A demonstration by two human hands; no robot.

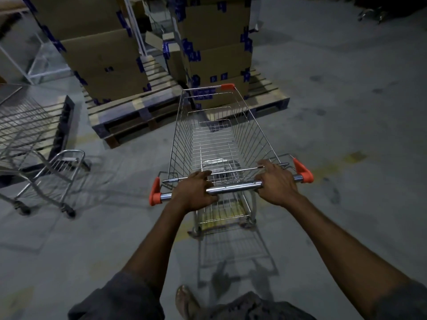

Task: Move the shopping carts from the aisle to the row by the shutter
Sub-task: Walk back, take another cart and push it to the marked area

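Head view
Shopping cart (pixel 221 135): empty wire cart, centre of scene, stood on grey concrete floor (pixel 335 100); its far end pointed at the pallets, basket rim close to the boxes.
Handle bar (pixel 233 187): chrome, orange end caps left and right, nearest part of cart.
Left hand (pixel 196 190): wrapped tight around left half of handle bar, fingers curled over the top.
Right hand (pixel 278 181): closed around right half of handle bar, fingertips reached onto the thin wire rail just beyond.
Second cart (pixel 39 158): wire, left edge of scene, only partly in frame, well apart from the held cart.
Cardboard boxes (pixel 215 54): stacked, blue tape on corners, far centre; second stack to the far left.
Wooden pallets (pixel 129 116): under both stacks, blue-painted blocks.
Foot (pixel 184 299): sandal, near bottom centre, behind cart.
Sleeves: dark, rolled at the elbows, both near corners.
Floor marks: faded yellow paint under the cart.
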